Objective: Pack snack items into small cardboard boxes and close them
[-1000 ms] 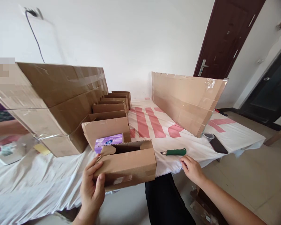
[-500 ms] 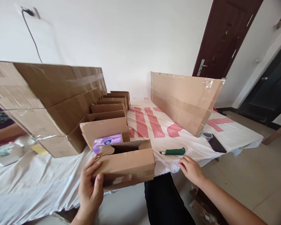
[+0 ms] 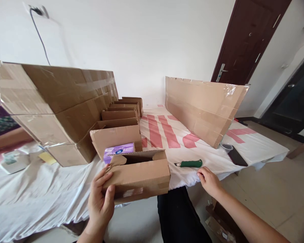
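My left hand (image 3: 102, 194) grips the left end of an open cardboard box (image 3: 139, 175) at the table's front edge, thumb on the near side. The box's top flaps stand up, and a strip of clear tape shows on its front. Just behind it lies a purple tissue pack (image 3: 119, 151), partly hidden by the box. My right hand (image 3: 209, 180) rests at the table edge with its fingers curled together; what they hold, if anything, is hidden. Close to those fingers, a green-handled utility knife (image 3: 190, 163) lies on the cloth, its blade end pointing left.
Several open cardboard boxes (image 3: 116, 133) stand in a row behind. Stacked taped cartons (image 3: 66, 111) rise at the left, a cardboard panel (image 3: 202, 108) at the right. A phone (image 3: 236, 156) and a clear plastic cup (image 3: 226, 147) lie near it. Another person's arm (image 3: 12, 138) shows far left.
The whole view has shifted slightly, so things appear a little farther right. My left hand keeps its grip on the box, and my right hand stays beside the knife.
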Available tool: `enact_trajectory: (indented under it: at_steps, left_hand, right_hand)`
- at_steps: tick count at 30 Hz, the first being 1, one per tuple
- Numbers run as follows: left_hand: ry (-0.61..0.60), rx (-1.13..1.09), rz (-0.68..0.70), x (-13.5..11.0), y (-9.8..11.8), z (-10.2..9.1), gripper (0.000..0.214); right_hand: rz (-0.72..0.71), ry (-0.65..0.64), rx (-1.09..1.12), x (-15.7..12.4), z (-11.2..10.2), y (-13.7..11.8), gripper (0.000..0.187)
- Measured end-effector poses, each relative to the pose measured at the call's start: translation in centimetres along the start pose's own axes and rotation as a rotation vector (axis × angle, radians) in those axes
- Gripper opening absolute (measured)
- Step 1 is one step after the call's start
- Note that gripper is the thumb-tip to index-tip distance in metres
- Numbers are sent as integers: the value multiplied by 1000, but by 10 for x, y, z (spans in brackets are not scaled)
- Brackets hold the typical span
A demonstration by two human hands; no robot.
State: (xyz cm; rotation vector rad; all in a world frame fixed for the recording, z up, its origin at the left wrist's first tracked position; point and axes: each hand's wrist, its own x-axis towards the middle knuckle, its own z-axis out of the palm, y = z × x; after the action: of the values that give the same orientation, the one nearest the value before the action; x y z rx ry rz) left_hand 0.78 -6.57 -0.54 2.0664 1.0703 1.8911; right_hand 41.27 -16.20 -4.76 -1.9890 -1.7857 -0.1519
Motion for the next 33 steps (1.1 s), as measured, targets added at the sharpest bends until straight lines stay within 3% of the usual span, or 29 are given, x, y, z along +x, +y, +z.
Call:
enact_trajectory:
  at_steps: [7,16,22,33]
  left_hand:
    - [5,-8,-16,-1,-1,0,28]
    - [11,-7,-1,1,2,1,27]
    - [9,-18,-17,0,2,1,28]
    - [8,-21,-23,0,3,1,28]
  right_hand:
    - [52,7,35,-1,3,-1,26]
    - [105,-46,-58,-2,0,-4,16]
    - [60,-17,-60,1,-3,-5,8]
    - [-99,32,18,-19,10,-1,31]
